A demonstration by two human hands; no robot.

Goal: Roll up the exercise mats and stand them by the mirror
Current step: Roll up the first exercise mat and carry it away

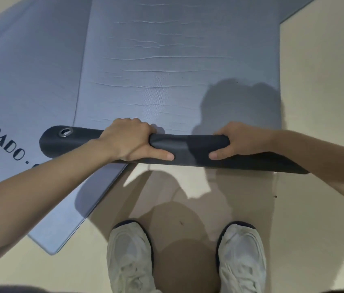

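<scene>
My left hand (133,140) and right hand (245,142) both grip the rolled near end of a blue-grey foam exercise mat (177,60), just below the middle of the frame. On each hand the fingers curl over the far side of the roll and the thumb lies flat along the near side, thumb tips pointing toward each other with a short gap between them. The rolled part (188,149) shows the mat's dark charcoal underside and runs as a low tube across the frame, from left of centre to the right edge, slightly tilted down to the right. A round metal eyelet (66,132) sits near its left end. Beyond my knuckles the rest of this mat lies flat and unrolled, stretching to the top of the frame, its surface marked with fine horizontal creases. A second blue-grey mat (25,70) lies flat at an angle in the left half of the frame, partly beneath the first, with dark printed letters near the left edge; the roll's left end rests over it. Pale beige floor (314,81) fills the right side and the bottom. At bottom centre, my two white trainers (130,254) stand on that floor, toes toward the roll.
</scene>
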